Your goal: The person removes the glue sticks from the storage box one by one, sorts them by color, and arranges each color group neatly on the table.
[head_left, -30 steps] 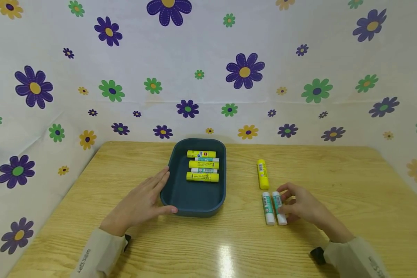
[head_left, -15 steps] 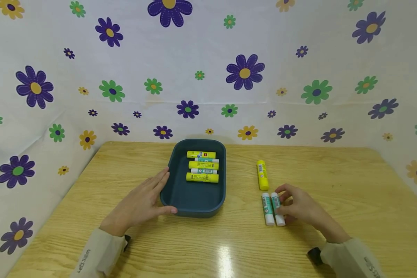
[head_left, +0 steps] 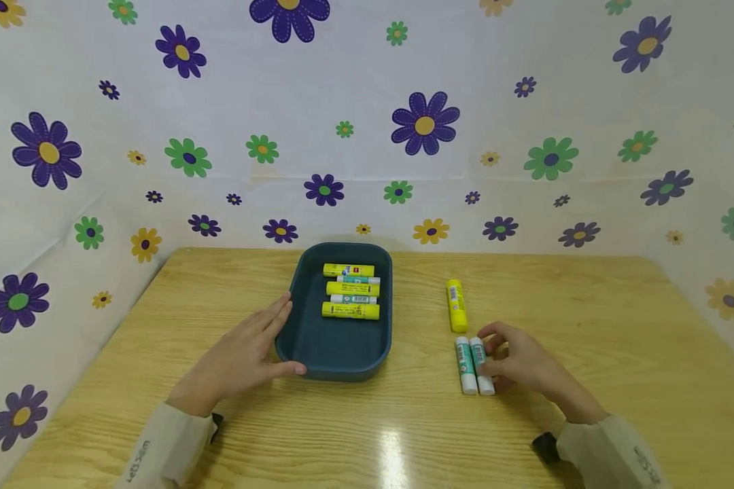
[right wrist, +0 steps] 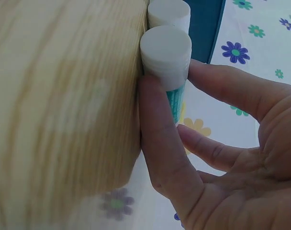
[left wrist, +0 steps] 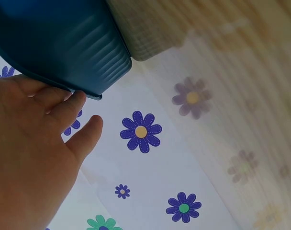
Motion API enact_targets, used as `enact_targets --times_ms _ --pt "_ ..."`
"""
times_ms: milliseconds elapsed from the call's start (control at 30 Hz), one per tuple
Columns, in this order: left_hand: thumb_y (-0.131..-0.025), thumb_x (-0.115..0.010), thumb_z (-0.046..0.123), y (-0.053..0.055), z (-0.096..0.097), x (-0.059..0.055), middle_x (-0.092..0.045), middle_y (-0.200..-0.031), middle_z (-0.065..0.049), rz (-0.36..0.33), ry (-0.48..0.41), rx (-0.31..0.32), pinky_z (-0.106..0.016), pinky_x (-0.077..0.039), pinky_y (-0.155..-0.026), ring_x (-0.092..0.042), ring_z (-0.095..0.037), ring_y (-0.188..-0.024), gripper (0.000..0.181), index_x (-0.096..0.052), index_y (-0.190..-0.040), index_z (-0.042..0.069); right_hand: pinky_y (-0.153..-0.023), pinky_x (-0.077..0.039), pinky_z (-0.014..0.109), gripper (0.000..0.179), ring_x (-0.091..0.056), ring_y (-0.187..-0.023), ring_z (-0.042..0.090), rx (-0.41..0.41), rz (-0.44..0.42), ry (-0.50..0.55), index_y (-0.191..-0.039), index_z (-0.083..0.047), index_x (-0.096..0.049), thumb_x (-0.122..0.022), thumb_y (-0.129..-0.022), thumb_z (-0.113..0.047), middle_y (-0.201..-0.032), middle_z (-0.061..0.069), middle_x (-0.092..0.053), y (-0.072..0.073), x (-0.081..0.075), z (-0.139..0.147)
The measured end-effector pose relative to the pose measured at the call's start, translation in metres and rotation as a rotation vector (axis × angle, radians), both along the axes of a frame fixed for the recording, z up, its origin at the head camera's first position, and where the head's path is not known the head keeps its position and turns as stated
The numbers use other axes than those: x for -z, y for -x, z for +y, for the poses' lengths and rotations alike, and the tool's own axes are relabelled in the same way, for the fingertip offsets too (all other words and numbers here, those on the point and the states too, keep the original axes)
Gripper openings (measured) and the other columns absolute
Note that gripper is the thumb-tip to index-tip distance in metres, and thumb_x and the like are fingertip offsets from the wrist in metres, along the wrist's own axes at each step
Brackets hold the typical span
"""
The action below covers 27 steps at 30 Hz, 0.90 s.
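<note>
My left hand [head_left: 235,367] rests against the left side of a dark blue tray [head_left: 333,370], fingers straight along the rim and thumb at its near corner. Inside the tray, several yellow glue sticks [head_left: 351,311] and white-and-green ones [head_left: 353,299] lie in a row. To the tray's right, my right hand [head_left: 522,360] holds a white-and-green glue stick [head_left: 478,353] between thumb and fingers, low at the table. Close against its left side lies a matching glue stick [head_left: 465,367]. The right wrist view shows the held stick's white cap [right wrist: 165,50] between the fingers.
A yellow glue stick [head_left: 457,305] lies just beyond the two white-and-green ones. Everything stands on a wooden table [head_left: 416,421], with a flower-patterned cloth [head_left: 355,68] hanging behind it and along the sides.
The right hand has brought its white-and-green glue stick leftward, closing the small gap to the matching one. The left hand stays at the tray. The head view has shifted slightly.
</note>
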State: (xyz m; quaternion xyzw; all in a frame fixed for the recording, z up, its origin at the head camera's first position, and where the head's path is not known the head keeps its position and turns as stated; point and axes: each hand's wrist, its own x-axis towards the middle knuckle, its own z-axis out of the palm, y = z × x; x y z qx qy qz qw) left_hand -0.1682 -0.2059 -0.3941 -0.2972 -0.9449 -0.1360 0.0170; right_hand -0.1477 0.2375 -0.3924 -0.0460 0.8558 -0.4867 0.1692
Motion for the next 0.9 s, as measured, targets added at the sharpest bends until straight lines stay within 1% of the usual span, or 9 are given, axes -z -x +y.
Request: enact_targets --times_ms 200,367,467,567,700,833,900 --pt "-0.090 -0.054 0.075 0.000 -0.001 0.001 -0.022 -0.165 -0.021 0.009 -0.001 0.005 -0.058 -0.031 -0.115 -0.030 -0.038 -0.148 0.110 -0.029 -0.155 -0.010 -0.065 -0.062 0.040 0.056 -0.060 -0.084 0.024 -0.006 -0.015 0.027 -0.133 0.014 -0.043 -0.073 -0.086 0.005 -0.107 0.019 -0.052 -0.001 -0.001 0.000" --pt "-0.089 -0.054 0.076 0.000 -0.001 0.000 -0.022 -0.165 -0.021 0.013 -0.003 0.000 -0.057 -0.031 -0.115 -0.030 -0.038 -0.148 0.110 -0.030 -0.155 -0.010 -0.065 -0.062 0.039 0.058 -0.060 -0.086 0.024 -0.012 -0.016 0.027 -0.135 0.014 -0.042 -0.073 -0.087 0.002 -0.108 0.019 -0.053 0.000 -0.002 0.002" --pt "-0.089 -0.053 0.076 -0.001 -0.001 -0.001 -0.022 -0.165 -0.021 0.014 -0.008 -0.001 -0.057 -0.032 -0.115 -0.030 -0.038 -0.148 0.110 -0.030 -0.154 -0.010 -0.065 -0.062 0.038 0.058 -0.061 -0.086 0.024 -0.016 -0.002 0.032 -0.135 0.015 -0.041 -0.073 -0.089 0.001 -0.109 0.020 -0.053 0.000 -0.003 0.005" --pt "-0.089 -0.053 0.076 -0.001 0.000 -0.002 -0.022 -0.165 -0.021 0.013 -0.013 -0.001 -0.057 -0.032 -0.115 -0.031 -0.039 -0.147 0.110 -0.030 -0.154 -0.010 -0.065 -0.063 0.040 0.058 -0.063 -0.085 0.025 -0.020 0.016 0.066 -0.137 0.016 -0.037 -0.070 -0.092 0.001 -0.110 0.022 -0.051 0.001 -0.008 0.011" --pt "-0.089 -0.054 0.075 -0.002 0.001 -0.001 -0.023 -0.164 -0.021 0.013 -0.019 -0.005 -0.057 -0.033 -0.115 -0.031 -0.039 -0.147 0.110 -0.030 -0.154 -0.010 -0.066 -0.063 0.044 0.057 -0.065 -0.086 0.028 -0.024 0.043 0.074 -0.139 0.016 -0.035 -0.067 -0.095 -0.001 -0.111 0.026 -0.050 0.009 -0.020 0.011" --pt "-0.089 -0.054 0.075 -0.001 0.000 0.000 -0.023 -0.165 -0.021 0.017 -0.020 -0.006 -0.057 -0.033 -0.115 -0.031 -0.039 -0.147 0.109 -0.030 -0.154 -0.009 -0.070 -0.063 0.046 0.059 -0.066 -0.089 0.031 -0.029 0.067 0.058 -0.141 0.014 -0.036 -0.067 -0.095 -0.004 -0.116 0.029 -0.050 0.022 -0.039 0.000" --pt "-0.089 -0.054 0.075 -0.001 0.000 0.000 -0.023 -0.165 -0.021 0.017 -0.020 -0.005 -0.057 -0.032 -0.115 -0.031 -0.039 -0.148 0.109 -0.030 -0.154 -0.009 -0.071 -0.063 0.046 0.059 -0.065 -0.091 0.032 -0.037 0.078 0.067 -0.142 0.014 -0.036 -0.067 -0.095 -0.005 -0.118 0.029 -0.050 0.030 -0.049 -0.009"
